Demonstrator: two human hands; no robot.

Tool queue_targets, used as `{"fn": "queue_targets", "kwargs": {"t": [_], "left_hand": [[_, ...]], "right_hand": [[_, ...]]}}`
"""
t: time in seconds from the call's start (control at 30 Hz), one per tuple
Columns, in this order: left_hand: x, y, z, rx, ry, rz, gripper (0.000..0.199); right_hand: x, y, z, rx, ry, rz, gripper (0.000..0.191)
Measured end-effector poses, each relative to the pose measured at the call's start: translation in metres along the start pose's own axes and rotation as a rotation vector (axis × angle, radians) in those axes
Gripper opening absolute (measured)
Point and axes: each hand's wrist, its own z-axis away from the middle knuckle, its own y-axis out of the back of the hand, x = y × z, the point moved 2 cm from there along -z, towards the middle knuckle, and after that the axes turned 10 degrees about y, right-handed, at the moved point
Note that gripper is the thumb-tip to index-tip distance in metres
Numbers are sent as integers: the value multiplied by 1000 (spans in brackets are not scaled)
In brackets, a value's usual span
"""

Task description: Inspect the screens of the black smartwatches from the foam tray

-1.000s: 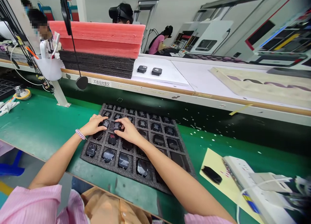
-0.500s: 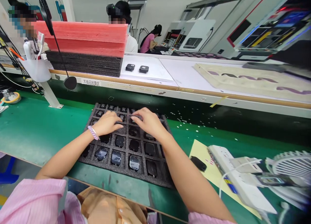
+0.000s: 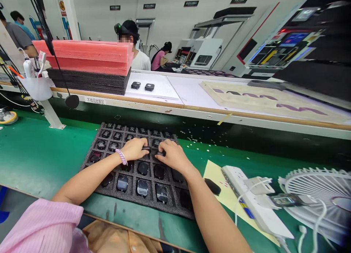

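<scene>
A dark grey foam tray (image 3: 113,195) with square compartments lies on the green bench, with small black rounded-square devices in them. Devices in the far rows show white print; those in the nearest row, such as one device (image 3: 142,187), have shiny faces. Over the middle of the tray, my left hand (image 3: 135,149) pinches a black device (image 3: 146,148) between thumb and fingers. Just to its right, my right hand (image 3: 173,155) is closed on another black device (image 3: 161,153), partly hidden by the fingers. Both held devices are tilted.
Pink foam sheets (image 3: 87,57) and black foam sheets (image 3: 90,81) are stacked on the shelf beside two black devices (image 3: 149,87). On the right are a power strip (image 3: 255,201), yellow paper (image 3: 211,168) and a white fan (image 3: 309,187). Co-workers sit beyond the shelf.
Both hands have come nearer to me over the tray and now pinch black devices. Before, their fingers were spread above the farther rows. The camera view has shifted too.
</scene>
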Motion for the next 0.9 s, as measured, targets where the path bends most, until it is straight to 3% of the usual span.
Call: {"fn": "queue_targets", "kwargs": {"t": [0.1,0.17,0.27,0.37,0.5,0.6,0.9], "left_hand": [[8,27,9,-26,-21,206,20],[15,41,17,-61,-34,492,30],[23,54,30,-106,-30,1025,37],[25,61,40,34,1,1143,42],[22,73,49,286,-42,1021,35],[20,82,54,381,-97,920,36],[12,74,54,430,-69,804,41]], "right_hand": [[-13,9,-6,119,55,-222,19],[-27,14,-11,173,86,-656,25],[-48,21,-21,253,62,-1325,48],[-68,29,-27,307,19,-1585,53],[-87,40,-25,252,78,-1680,53],[-96,46,-21,259,161,-1661,50],[-94,36,-18,298,197,-1661,43]]}}
